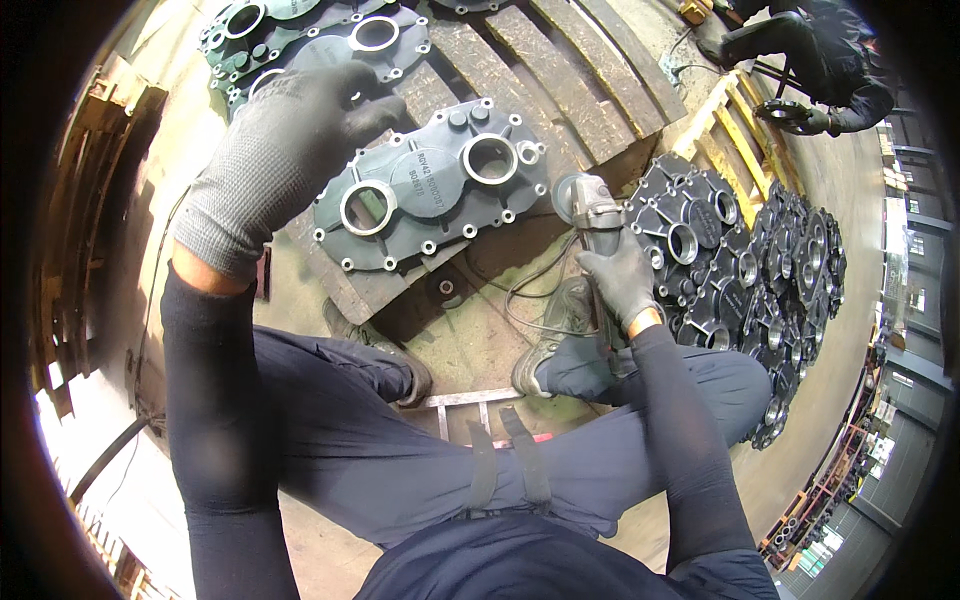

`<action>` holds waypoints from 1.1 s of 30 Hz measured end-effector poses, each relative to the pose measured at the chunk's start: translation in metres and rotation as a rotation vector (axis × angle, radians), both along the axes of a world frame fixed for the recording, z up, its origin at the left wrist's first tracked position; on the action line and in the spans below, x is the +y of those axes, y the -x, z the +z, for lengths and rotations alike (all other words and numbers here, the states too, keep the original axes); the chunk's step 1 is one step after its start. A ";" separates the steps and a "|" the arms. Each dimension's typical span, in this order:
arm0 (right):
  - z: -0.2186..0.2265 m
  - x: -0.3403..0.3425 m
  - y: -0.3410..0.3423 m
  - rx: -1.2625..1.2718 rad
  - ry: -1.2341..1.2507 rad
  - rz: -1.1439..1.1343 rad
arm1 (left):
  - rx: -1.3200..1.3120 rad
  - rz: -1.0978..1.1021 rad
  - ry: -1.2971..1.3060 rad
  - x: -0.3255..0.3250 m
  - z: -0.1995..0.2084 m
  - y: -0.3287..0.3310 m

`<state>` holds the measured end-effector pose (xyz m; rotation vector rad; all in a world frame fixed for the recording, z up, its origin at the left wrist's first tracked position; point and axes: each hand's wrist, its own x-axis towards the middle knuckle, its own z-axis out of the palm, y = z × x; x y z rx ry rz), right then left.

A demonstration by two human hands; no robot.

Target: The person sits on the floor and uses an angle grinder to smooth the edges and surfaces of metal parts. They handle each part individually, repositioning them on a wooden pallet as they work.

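My right hand [622, 278], in a grey glove, is wrapped round the body of an angle grinder [598, 212]. The grinder's round disc [565, 198] is just off the right end of a dark grey cast metal cover [432, 178]. Two large round bores and a row of bolt holes along the rim mark this cover, which lies flat on a wooden pallet [560, 70]. Above the cover's left end hovers my left hand [305, 135], also gloved, its thumb and fingers apart with nothing seen between them. It partly hides more covers [375, 35] behind.
Several black castings [700, 240] are stacked at the right beside a yellow pallet [735, 130]. A cable [520, 300] loops on the floor near my shoes. Wooden pallets [90, 220] stand at the left. Another person [810, 70] works at the far right.
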<state>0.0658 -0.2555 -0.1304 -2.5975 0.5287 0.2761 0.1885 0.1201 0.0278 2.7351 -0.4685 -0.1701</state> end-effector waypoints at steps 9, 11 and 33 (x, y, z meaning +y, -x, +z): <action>0.007 -0.005 -0.064 0.071 0.064 0.080 | 0.076 0.051 -0.013 -0.011 0.003 -0.001; -0.004 -0.011 -0.073 0.065 0.064 0.091 | 0.107 0.053 -0.010 -0.014 0.003 -0.002; 0.003 -0.025 -0.074 0.084 0.018 0.143 | 0.090 0.069 -0.056 -0.022 0.000 -0.006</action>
